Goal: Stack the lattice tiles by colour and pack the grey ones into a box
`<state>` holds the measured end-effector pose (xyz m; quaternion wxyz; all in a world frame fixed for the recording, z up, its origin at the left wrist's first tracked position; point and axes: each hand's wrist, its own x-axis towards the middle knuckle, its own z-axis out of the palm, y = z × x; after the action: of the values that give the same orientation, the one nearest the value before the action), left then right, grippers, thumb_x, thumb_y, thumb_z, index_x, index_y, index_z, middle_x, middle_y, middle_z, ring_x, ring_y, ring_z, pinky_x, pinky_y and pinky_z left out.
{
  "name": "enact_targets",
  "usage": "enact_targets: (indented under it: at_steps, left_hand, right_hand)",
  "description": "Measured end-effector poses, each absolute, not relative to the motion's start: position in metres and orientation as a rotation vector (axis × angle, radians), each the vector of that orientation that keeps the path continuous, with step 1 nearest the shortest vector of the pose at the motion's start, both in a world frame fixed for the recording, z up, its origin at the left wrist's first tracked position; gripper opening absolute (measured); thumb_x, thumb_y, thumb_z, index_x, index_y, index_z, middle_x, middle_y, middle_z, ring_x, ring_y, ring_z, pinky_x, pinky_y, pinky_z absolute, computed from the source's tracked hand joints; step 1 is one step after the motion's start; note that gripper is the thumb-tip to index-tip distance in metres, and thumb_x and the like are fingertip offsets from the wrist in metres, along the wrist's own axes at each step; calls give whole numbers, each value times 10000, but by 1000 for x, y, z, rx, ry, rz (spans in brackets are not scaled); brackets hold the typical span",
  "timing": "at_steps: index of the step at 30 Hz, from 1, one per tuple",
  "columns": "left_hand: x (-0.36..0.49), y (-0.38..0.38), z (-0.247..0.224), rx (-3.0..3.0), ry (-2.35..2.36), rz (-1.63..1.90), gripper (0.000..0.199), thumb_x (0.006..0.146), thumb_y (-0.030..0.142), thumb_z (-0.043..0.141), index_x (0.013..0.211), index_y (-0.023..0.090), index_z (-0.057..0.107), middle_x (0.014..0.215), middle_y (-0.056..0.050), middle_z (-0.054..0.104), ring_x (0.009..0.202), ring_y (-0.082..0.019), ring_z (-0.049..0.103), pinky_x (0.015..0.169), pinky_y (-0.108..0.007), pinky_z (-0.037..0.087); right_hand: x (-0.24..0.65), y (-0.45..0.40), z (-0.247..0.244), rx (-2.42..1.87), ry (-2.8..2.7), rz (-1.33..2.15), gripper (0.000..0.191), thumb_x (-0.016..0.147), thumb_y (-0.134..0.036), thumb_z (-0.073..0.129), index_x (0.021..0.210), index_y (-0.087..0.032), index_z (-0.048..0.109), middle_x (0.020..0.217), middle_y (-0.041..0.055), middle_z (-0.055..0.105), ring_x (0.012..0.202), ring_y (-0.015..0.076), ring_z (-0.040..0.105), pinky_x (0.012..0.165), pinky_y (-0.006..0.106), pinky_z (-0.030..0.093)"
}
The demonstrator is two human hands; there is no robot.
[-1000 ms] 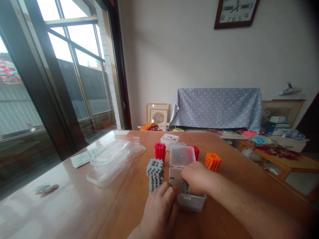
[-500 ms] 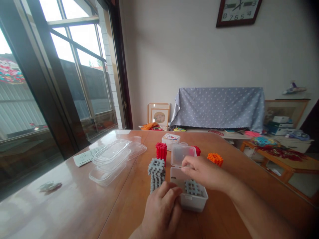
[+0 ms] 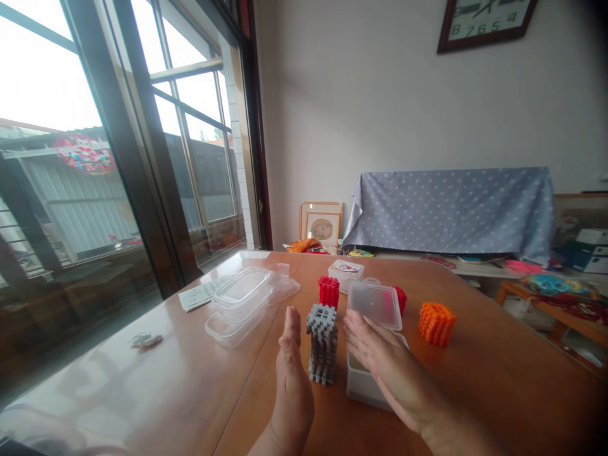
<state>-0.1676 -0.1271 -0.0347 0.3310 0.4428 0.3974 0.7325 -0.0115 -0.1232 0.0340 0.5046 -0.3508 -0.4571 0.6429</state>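
Observation:
Between my two flat hands stands a tall stack of grey interlocking plastic pieces (image 3: 323, 345). My left hand (image 3: 292, 377) is upright just left of the stack, fingers stretched out and holding nothing. On the other side my right hand (image 3: 387, 358) slants over a translucent plastic box (image 3: 363, 385), its fingers straight and empty. The box's hinged lid (image 3: 375, 305) is tipped back, and my right hand hides much of the inside. Behind the grey stack is a red stack (image 3: 329, 291) of similar pieces. An orange block of pieces (image 3: 437, 323) sits to the right.
Clear plastic containers (image 3: 242, 304) are piled at the left, beside a printed paper (image 3: 202, 294). A small plastic packet (image 3: 145, 340) lies nearer the left edge. A lidded box (image 3: 346, 275) and another red block (image 3: 400, 299) stand farther back on the wooden table (image 3: 228, 386).
Both hands have opened flat; my left hand has moved left, off the box's edge, and now flanks the grey stack. My right hand has come nearer the stack. The view has shifted left.

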Motion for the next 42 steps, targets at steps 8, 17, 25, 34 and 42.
enact_targets:
  at_steps: [8,17,25,34,42]
  left_hand:
    - [-164,-134,-35,1233,989,1819,780,980,697,192,1579,211,302,1646,-65,270,1531,-267,211,1271,-434,138]
    - [-168,-137,-39,1459,1214,1715,759,990,673,179,1582,215,303,1647,-72,268,1551,-275,75,1263,-524,36]
    - [-169,-145,-28,1643,1230,1873,607,1051,500,204,1575,212,309,1640,-110,291,1526,-280,229,1256,-523,178]
    - [-158,-164,-11,2140,1115,1992,450,956,212,544,1402,230,496,1386,-158,531,1308,-302,500,1083,-531,437]
    - [-184,-149,37,2156,1320,1684,261,960,251,567,1220,241,586,1169,-73,655,1088,-218,612,959,-385,493]
  right_hand:
    - [-26,-128,42,-766,-1170,1638,553,933,-596,574,1382,-274,594,1507,71,533,1449,250,418,1241,484,247]
    - [-27,-129,44,-765,-1244,1619,558,942,-609,544,1394,-284,577,1540,46,493,1481,244,364,1235,494,267]
    - [0,-118,46,-864,-1093,1437,575,884,-611,634,1324,-243,620,1525,93,509,1439,251,435,1224,458,325]
    - [78,-79,30,-991,-1009,933,510,910,-618,571,1176,-194,672,1111,130,745,1030,262,705,893,408,569]
    - [118,-51,-20,-1215,-1066,542,484,929,-630,499,971,-192,701,620,-30,504,594,149,494,585,281,418]
